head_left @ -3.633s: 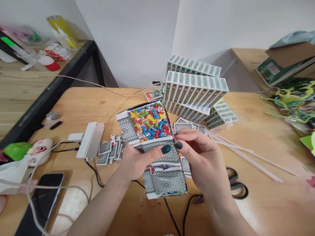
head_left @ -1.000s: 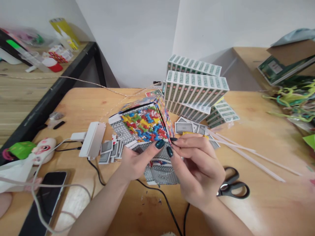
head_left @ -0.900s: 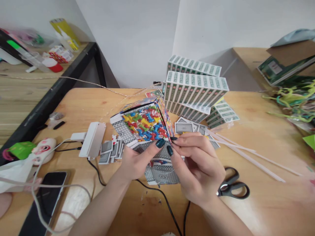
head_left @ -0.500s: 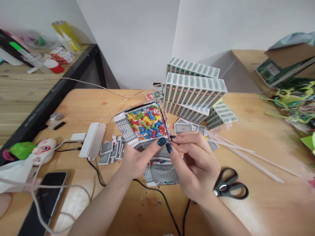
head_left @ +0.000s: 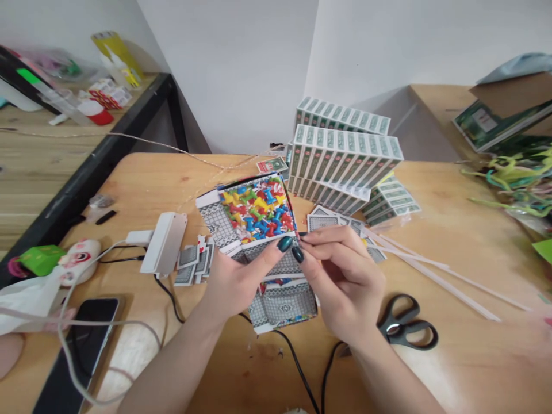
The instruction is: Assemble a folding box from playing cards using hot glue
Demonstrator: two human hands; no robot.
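Observation:
My left hand (head_left: 237,282) is closed around a folded box-like piece made of playing cards (head_left: 282,307), its thumb lying along a pale seam. The piece has grey-patterned card backs and an upper panel (head_left: 259,210) printed with colourful push pins. At the right corner of that panel, my right hand (head_left: 340,270) pinches the edge between thumb and index finger. Exactly what sits between those fingertips is too small to make out. Loose playing cards (head_left: 194,264) lie left of the piece, and more cards (head_left: 323,223) lie behind my right hand.
Stacked card packs (head_left: 345,152) stand at the back. Black-handled scissors (head_left: 407,322) and white strips (head_left: 435,276) lie to the right. On the left are a white power strip (head_left: 164,244), a phone (head_left: 80,351) and loose cables. A black cable (head_left: 297,368) passes beneath my arms.
The card piece has tilted slightly, its upper panel facing me a little more. Both hands keep nearly the same grip, and the whole view has shifted slightly.

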